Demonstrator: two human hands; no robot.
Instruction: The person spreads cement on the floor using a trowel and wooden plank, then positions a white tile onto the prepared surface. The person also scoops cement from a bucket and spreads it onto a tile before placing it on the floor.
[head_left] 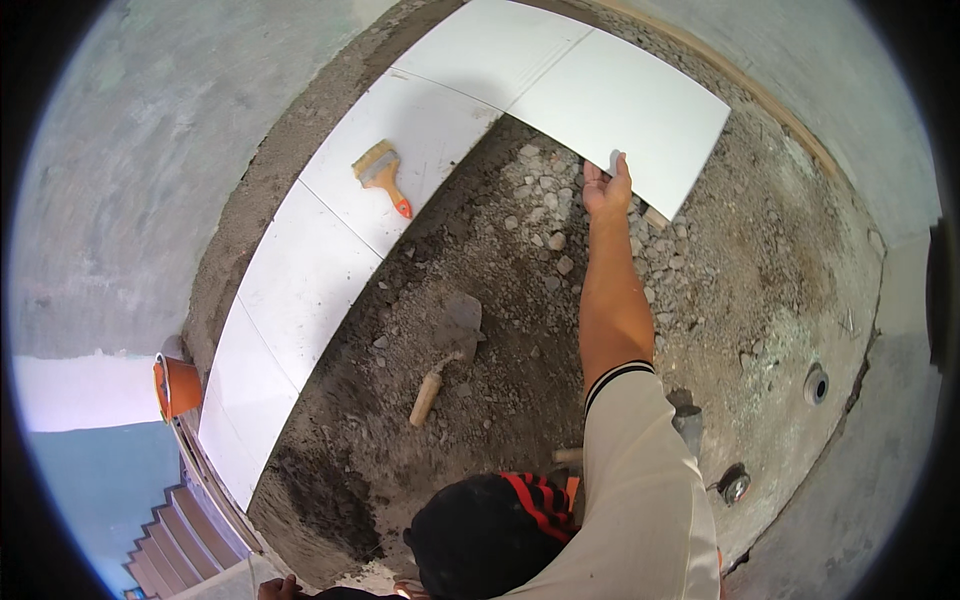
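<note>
My right hand (pixel 608 188) is closed on the near edge of a large white tile (pixel 625 110), thumb on top and fingers under the edge. This tile meets a row of white tiles (pixel 330 230) curving down the left side. A small piece of wood (pixel 655 217) shows below the tile's near corner. On the row lies a wide flat brush (pixel 382 178) with a wooden, red-tipped handle. A trowel (pixel 445 350) with a wooden grip rests on the dirt below. Only a bit of my left hand (pixel 280 588) shows at the lower edge; its fingers are mostly hidden.
Gravel and stones (pixel 545 190) cover the dirt beside the tiles. An orange bucket (pixel 180 387) stands at the left, near descending stairs (pixel 180 540). A pipe opening (pixel 816 384) and a round dark fitting (pixel 735 486) sit at the right. Grey walls (pixel 130 180) enclose the floor.
</note>
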